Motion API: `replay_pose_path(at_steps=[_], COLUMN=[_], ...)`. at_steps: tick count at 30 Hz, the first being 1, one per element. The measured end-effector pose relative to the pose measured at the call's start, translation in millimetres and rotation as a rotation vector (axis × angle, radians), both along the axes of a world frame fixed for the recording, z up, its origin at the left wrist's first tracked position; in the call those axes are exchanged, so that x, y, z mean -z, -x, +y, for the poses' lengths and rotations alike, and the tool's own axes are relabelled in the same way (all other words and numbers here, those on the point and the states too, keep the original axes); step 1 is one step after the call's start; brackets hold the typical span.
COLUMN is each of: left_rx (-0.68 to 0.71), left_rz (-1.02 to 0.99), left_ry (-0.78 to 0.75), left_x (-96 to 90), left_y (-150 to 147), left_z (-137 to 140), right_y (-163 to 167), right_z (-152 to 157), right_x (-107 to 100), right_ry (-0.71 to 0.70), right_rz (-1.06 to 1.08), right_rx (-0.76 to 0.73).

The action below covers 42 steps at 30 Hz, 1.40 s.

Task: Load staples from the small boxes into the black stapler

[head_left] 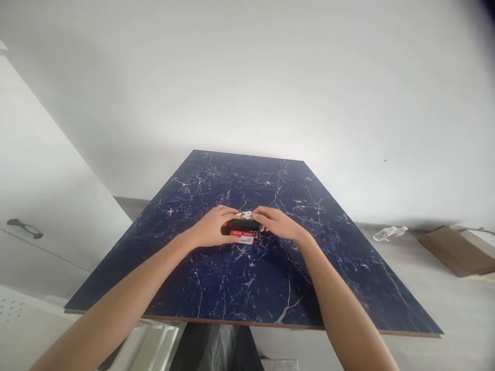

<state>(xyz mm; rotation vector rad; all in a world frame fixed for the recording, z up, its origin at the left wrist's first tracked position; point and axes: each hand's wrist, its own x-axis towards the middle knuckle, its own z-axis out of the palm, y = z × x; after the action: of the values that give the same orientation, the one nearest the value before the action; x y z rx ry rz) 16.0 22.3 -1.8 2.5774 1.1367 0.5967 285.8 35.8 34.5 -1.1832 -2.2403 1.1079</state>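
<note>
A black object with an orange end [242,225] lies near the middle of the dark blue marbled table [240,288]; its exact kind is hard to make out. Against its near side is a small red-and-white box [243,237], and at its far side a small white printed piece [243,215]. My left hand [214,225] closes round the group from the left, its thumb at the red-and-white box and its fingers behind. From the right, my right hand [276,222] has its bent fingers at the white piece and the black object's right end. Small metallic bits [257,235] show beside the box.
White wall stands behind the table. On the floor to the right are a clear plastic bottle [382,233] and a flattened cardboard box [458,250]. At left is a white door or cabinet with a dark handle [25,228]. A black bag-like item [216,350] sits below the front edge.
</note>
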Motion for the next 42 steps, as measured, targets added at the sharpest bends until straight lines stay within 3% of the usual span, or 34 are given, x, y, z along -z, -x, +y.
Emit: replay_pose_path(at_steps=[2,4,9,12,15,19,23,30,35,38,42], left_rx=[-0.026,-0.063,-0.121,-0.058,-0.004,0.036,0.044,0.082,0.121,0.14,0.166], left_rz=[-0.003,-0.014,-0.05,-0.076,-0.12,0.006,0.088,-0.038,0.023,0.137,0.098], left_ry=[-0.034,-0.054,-0.1,-0.134,-0.15,-0.18,-0.238,-0.26,-0.146,-0.053,-0.174], left_x=[1.3,2.9,1.9,-3.0,-10.1,-18.1,-19.1,-20.4,-28.2,-23.5,-11.4], left_y=[-4,-8,-9,-5,-2,-4,-10,-16,-14,-16,-21], left_z=[1,2,3,-1,-7,-14,-15,-18,-27,-32,-32], right_y=[-1,0,3,2,0,0,6,12,14,16,17], right_z=[-2,-3,0,0,-1,-2,-5,-14,-18,-19,-21], right_x=[-1,1,8,5,1,0,1,-4,-5,-4,-2], right_ry=[0.1,0.086,-0.123,-0.166,-0.274,-0.368,-0.413,-0.496,-0.531,-0.54,-0.568], right_rz=[0.026,0.046,0.029,0.06,0.11,0.231,0.237,0.27,0.229,0.216,0.214], right_rx=[-0.122,-0.141,0.045,0.087,0.234,0.38,0.364,0.304,0.26,0.253,0.248])
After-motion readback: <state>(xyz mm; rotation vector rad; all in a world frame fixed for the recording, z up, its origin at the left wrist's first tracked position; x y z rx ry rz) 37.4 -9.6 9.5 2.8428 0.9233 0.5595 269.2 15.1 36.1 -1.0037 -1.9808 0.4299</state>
